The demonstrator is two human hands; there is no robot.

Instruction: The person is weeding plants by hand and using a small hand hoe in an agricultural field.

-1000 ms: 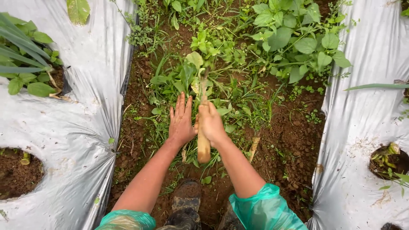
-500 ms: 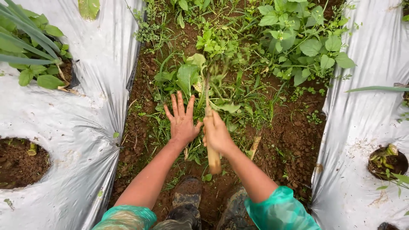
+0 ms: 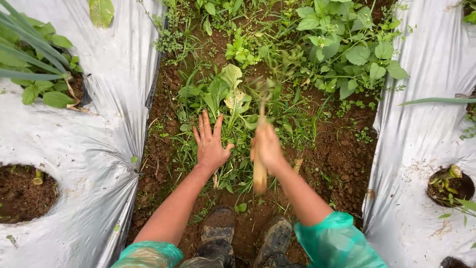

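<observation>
A furrow of red-brown soil (image 3: 342,164) between two sheets of silver mulch film (image 3: 74,149), thick with weeds (image 3: 238,119). Far left of the grip, leafy plants (image 3: 39,84) poking through a hole in the film. Left hand (image 3: 210,144) flat on the weeds, fingers spread wide, holding nothing, pinning the growth just left of the tool. Right hand (image 3: 267,146) closed round a pale wooden handle (image 3: 259,178); working end above the grip blurred among stems, kind of blade impossible to tell. Below the grip, two muddy boots (image 3: 248,238); right of it, bare soil, then more film. Looks like weeding in mid-stroke; next move probably calls for keeping the blade clear of the spread fingers. Against half a second ago: left hand hardly shifted, tool end now smeared with motion.
</observation>
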